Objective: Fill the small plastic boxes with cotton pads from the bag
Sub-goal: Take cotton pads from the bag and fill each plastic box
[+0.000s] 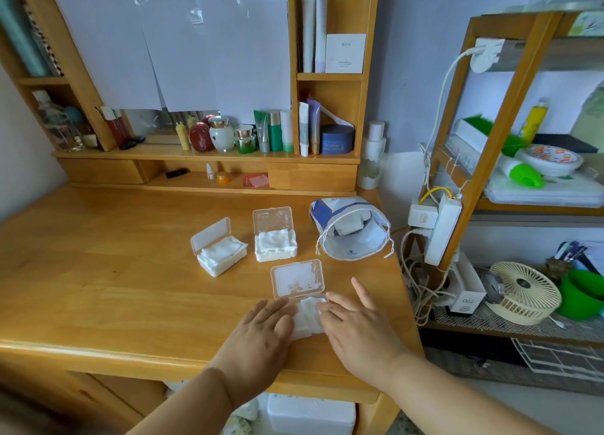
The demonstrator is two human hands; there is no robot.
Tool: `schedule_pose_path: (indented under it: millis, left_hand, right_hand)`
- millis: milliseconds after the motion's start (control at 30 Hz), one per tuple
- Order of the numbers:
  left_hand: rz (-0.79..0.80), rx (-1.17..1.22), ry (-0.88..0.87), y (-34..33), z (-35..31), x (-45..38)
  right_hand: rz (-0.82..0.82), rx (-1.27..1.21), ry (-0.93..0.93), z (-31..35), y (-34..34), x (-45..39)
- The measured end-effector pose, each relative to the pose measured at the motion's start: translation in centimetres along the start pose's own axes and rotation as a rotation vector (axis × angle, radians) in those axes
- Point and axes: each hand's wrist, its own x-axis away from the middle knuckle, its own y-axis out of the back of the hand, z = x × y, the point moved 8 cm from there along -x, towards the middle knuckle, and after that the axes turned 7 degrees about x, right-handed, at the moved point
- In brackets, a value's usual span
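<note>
On the wooden desk (114,287), the left hand (261,330) and right hand (356,323) lie flat on the cotton pads (307,317) in the nearest box (297,281), lid open. Farther off stand two filled boxes (218,250) (275,238); the drawstring bag (351,228) lies to their right.

Head view, angled down, near desk (130,271)

left hand (261,333) flat, fingers straight | right hand (356,326) flat
</note>
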Motion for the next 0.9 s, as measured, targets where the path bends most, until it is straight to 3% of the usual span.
schedule_pose_path:
  millis: [133,333,433,533,700,800,900]
  left_hand:
    - [0.084,0.098,0.094,1.1,0.2,-0.8]
    - [-0.153,0.371,0.105,4.9,-1.9,-5.1]
    - [-0.187,0.462,0.232,3.6,-2.9,-10.3]
    - [0.066,0.433,0.397,-1.7,-2.3,-15.7]
    - [0.494,-0.087,0.573,-7.9,1.8,-19.2]
    - [0.586,-0.14,0.505,-10.2,2.4,-20.2]
    - [0.599,-0.093,0.581,-10.9,3.6,-20.7]
  right_hand:
    - [-0.019,-0.257,-0.096,-1.1,0.3,0.9]
    - [-0.159,-0.602,-0.494,-8.8,0.9,2.8]
    - [-0.242,-0.734,-0.68,-13.1,0.0,2.4]
    - [-0.243,-0.825,-0.789,-15.4,-1.3,1.3]
    - [-0.134,-0.708,-0.67,-14.5,-3.6,-0.4]
    - [-0.11,-0.647,-0.653,-14.2,-4.5,-0.8]
    - [-0.102,-0.599,-0.625,-14.0,-4.8,-1.4]
